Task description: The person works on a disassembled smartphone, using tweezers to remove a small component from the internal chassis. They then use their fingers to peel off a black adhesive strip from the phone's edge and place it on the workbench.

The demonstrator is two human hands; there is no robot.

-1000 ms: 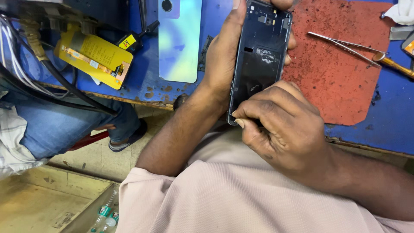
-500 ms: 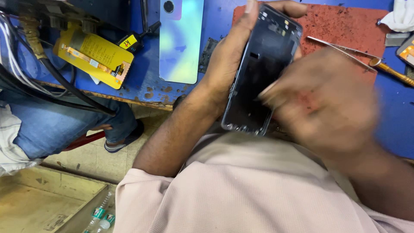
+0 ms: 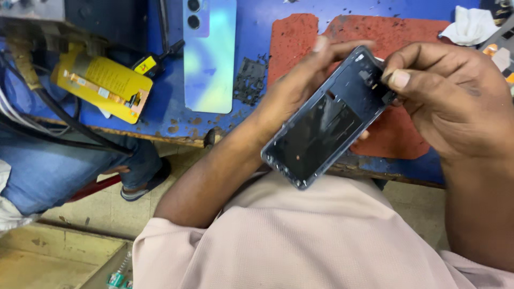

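Two hands at work on a stripped phone frame (image 3: 329,120), held tilted above the near edge of a blue bench (image 3: 251,32). Left hand (image 3: 300,85) curled around the frame from behind, fingers closed along its far long edge. Right hand (image 3: 450,96) pinched shut at the frame's upper right corner, thumb and forefinger pressed on a small dark part there; impossible to tell whether that part is loose or fixed. Frame likely light and stiff yet thin, easily bent or scratched, its dark inner face probably fragile; best gripped by the long side rails, never across the open middle. Red mat (image 3: 300,37) beneath the hands, worn and speckled. Further left on the bench, an iridescent back cover (image 3: 210,53) lying flat, a black shield plate (image 3: 250,80) just beside it, and a yellow packet (image 3: 101,85) at the edge. White cloth (image 3: 471,25) at far right.
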